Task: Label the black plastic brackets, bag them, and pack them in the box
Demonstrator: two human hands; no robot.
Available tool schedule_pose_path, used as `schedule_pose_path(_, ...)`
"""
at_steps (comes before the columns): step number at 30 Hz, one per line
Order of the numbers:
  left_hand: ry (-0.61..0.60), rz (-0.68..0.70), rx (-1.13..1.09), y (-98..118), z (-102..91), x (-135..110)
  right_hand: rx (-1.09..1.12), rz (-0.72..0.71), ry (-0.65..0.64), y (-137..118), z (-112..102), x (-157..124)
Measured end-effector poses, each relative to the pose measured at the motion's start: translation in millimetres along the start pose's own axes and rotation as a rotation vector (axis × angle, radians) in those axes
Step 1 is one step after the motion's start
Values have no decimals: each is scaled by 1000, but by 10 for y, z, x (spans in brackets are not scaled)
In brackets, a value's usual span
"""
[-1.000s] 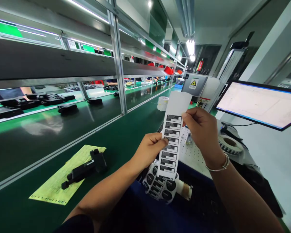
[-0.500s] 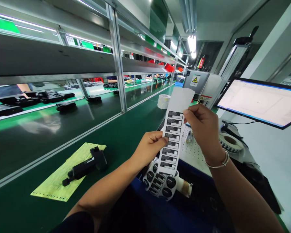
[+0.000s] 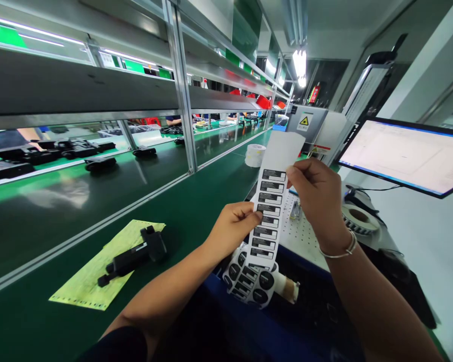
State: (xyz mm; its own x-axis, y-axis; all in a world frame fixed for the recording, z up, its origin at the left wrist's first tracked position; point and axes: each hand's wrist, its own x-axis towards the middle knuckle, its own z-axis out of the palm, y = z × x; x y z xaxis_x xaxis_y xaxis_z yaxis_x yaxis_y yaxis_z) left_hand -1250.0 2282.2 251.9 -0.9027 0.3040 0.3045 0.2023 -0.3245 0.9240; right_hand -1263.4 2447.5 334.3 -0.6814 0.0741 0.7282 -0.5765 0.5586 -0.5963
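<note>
A white strip of backing paper carrying several black rectangular labels (image 3: 269, 211) stands upright in front of me. My left hand (image 3: 232, 227) pinches its left edge at mid height. My right hand (image 3: 317, 198) grips its right edge near the top, a bracelet on the wrist. The strip runs down into a roll of labels (image 3: 251, 282) lying below my hands over a dark blue bin.
A black device (image 3: 134, 257) lies on a yellow sheet (image 3: 98, 274) on the green conveyor belt (image 3: 41, 221) at left. A monitor (image 3: 407, 156), a tape roll (image 3: 359, 220), a white perforated plate (image 3: 304, 236) and a grey machine (image 3: 317, 128) stand at right. More black parts sit on the far belt.
Both hands with the label strip have risen slightly in view; the grip on the strip is unchanged.
</note>
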Motion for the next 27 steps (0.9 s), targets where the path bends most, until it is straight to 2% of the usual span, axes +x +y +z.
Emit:
schedule_pose_path(12, -20, 28, 30, -19, -17, -1, -3, -2, -1, 14, 11, 8)
schedule_pose_path(21, -6, 14, -113, 64, 31, -67, -23, 22, 1, 53, 5, 25)
schedule_pose_path(27, 42, 114, 21, 52, 29, -100, 38, 64, -4, 128, 40, 52)
